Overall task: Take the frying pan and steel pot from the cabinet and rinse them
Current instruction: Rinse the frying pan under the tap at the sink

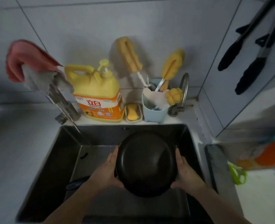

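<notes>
Holding: left hand point(108, 171) and right hand point(186, 172) grip opposite sides of the dark frying pan point(145, 164), fingers curled round its rim.
Pan: raised over the sink point(52, 152), underside facing up.
Behind sink: yellow detergent jug point(98, 94).

Sink point(56, 152) left open — faucet point(64, 107) overhangs rear-left.

A yellow detergent jug point(96, 92) with a pump top stands on the ledge behind the sink. Its orange front label carries two large red Chinese characters, "立白", on a white band. Smaller print and round badges sit below them on the label, too blurred to read. No other writing is legible.
</notes>
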Demonstrator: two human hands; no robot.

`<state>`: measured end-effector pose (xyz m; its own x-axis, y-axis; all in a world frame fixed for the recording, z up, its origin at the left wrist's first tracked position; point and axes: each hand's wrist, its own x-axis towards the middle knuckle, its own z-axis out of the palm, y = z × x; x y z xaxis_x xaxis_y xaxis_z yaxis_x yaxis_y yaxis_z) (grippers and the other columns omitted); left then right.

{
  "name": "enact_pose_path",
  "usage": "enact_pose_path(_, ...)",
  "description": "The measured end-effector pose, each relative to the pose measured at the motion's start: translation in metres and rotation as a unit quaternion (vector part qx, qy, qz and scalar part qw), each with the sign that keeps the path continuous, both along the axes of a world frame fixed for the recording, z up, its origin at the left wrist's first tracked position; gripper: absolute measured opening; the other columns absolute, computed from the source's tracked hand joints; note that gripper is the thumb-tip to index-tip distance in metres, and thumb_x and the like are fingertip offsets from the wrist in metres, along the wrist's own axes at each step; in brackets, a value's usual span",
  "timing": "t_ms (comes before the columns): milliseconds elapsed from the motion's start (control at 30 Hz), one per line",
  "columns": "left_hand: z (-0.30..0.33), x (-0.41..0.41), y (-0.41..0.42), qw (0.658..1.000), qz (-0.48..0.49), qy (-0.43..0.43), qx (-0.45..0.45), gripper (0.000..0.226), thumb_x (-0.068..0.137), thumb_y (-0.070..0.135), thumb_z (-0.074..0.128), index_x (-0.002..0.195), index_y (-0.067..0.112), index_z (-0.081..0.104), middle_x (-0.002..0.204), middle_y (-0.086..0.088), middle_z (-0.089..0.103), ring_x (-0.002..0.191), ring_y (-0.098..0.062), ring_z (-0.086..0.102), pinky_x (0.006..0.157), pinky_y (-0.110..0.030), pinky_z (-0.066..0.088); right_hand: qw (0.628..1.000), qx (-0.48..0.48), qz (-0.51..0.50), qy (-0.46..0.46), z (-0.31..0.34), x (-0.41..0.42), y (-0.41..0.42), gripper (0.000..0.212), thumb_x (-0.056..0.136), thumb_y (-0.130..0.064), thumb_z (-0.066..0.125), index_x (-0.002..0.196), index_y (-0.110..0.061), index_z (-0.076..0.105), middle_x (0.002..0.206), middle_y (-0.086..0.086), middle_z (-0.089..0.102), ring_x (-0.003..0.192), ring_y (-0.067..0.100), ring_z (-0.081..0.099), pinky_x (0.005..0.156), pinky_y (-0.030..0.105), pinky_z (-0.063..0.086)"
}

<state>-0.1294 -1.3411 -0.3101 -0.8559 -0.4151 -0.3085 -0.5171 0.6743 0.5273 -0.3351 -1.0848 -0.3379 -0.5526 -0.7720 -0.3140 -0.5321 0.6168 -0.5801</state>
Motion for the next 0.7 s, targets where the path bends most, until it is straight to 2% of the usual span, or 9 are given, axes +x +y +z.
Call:
enact_pose_path(100, -0.026, 0.002, -0.003, 1.000, -0.006, -0.020, 0.014, 0.153, 0.040, 0.060, 0.085, 0.142, 0.043, -0.028, 0.156, 0.015, -0.003, 0.135, -0.016, 0.034, 0.096, -0.041, 0.048, 0.999, 0.029, -0.013, -0.032, -0.018, 0.005, -0.002, 0.152, 0.065, -0.030, 0.089, 0.138, -0.032, -0.044, 0.160, 0.001, 0.004, 0.138, 0.023, 0.037, 0.111, 0.037, 0.036)
enact_pose_path(200, -0.051, 0.005, -0.005, 0.998, -0.004, -0.039, 0.040, 0.150, 0.045, 0.047, 0.089, 0.145, 0.041, -0.023, 0.157, 0.014, -0.003, 0.141, -0.018, 0.026, 0.103, -0.043, 0.043, 0.996, 0.062, -0.020, -0.058, -0.040, 0.007, -0.004, 0.155, 0.060, -0.030, 0.092, 0.141, -0.034, -0.040, 0.161, -0.002, 0.008, 0.139, 0.022, 0.036, 0.112, 0.039, 0.037)
enact_pose_path(267, -0.064, 0.007, -0.003, 0.997, 0.002, -0.042, 0.059, 0.148, 0.047, 0.038, 0.089, 0.146, 0.040, -0.022, 0.157, 0.013, -0.002, 0.141, -0.018, 0.021, 0.107, -0.042, 0.038, 0.993, 0.084, -0.019, -0.075, -0.053, 0.007, -0.007, 0.158, 0.054, -0.029, 0.093, 0.142, -0.038, -0.038, 0.160, -0.003, 0.017, 0.139, 0.022, 0.038, 0.111, 0.040, 0.040)
enact_pose_path(367, -0.082, 0.008, 0.000, 0.994, 0.000, -0.061, 0.089, 0.148, 0.051, 0.030, 0.089, 0.146, 0.036, -0.024, 0.155, 0.012, -0.002, 0.141, -0.019, 0.019, 0.105, -0.038, 0.038, 0.988, 0.113, -0.017, -0.108, -0.070, 0.005, -0.010, 0.155, 0.055, -0.022, 0.092, 0.147, -0.033, -0.032, 0.158, -0.003, 0.025, 0.139, 0.021, 0.037, 0.111, 0.037, 0.040)
enact_pose_path(433, -0.097, 0.007, 0.000, 0.993, -0.010, -0.076, 0.085, 0.146, 0.054, 0.032, 0.089, 0.147, 0.033, -0.024, 0.155, 0.012, 0.002, 0.139, -0.018, 0.024, 0.104, -0.036, 0.038, 0.984, 0.126, -0.022, -0.122, -0.083, 0.003, -0.011, 0.157, 0.050, -0.020, 0.093, 0.148, -0.035, -0.029, 0.158, -0.004, 0.025, 0.140, 0.020, 0.035, 0.111, 0.036, 0.040)
enact_pose_path(567, -0.123, 0.001, -0.001, 0.991, -0.016, -0.105, 0.082, 0.146, 0.050, 0.040, 0.086, 0.146, 0.035, -0.025, 0.159, 0.005, 0.005, 0.136, -0.022, 0.034, 0.103, -0.039, 0.042, 0.980, 0.139, -0.019, -0.138, -0.123, -0.003, -0.006, 0.168, 0.040, -0.035, 0.097, 0.140, -0.041, -0.037, 0.161, -0.001, 0.012, 0.143, 0.018, 0.027, 0.116, 0.030, 0.031)
enact_pose_path(700, -0.141, 0.003, 0.000, 0.988, -0.020, -0.108, 0.106, 0.153, 0.039, 0.051, 0.080, 0.143, 0.035, -0.031, 0.159, 0.003, 0.002, 0.134, -0.023, 0.037, 0.103, -0.037, 0.043, 0.980, 0.161, 0.012, -0.118, -0.114, -0.001, -0.009, 0.160, 0.050, -0.031, 0.095, 0.146, -0.020, -0.032, 0.163, 0.005, 0.007, 0.147, 0.021, 0.022, 0.117, 0.025, 0.024)
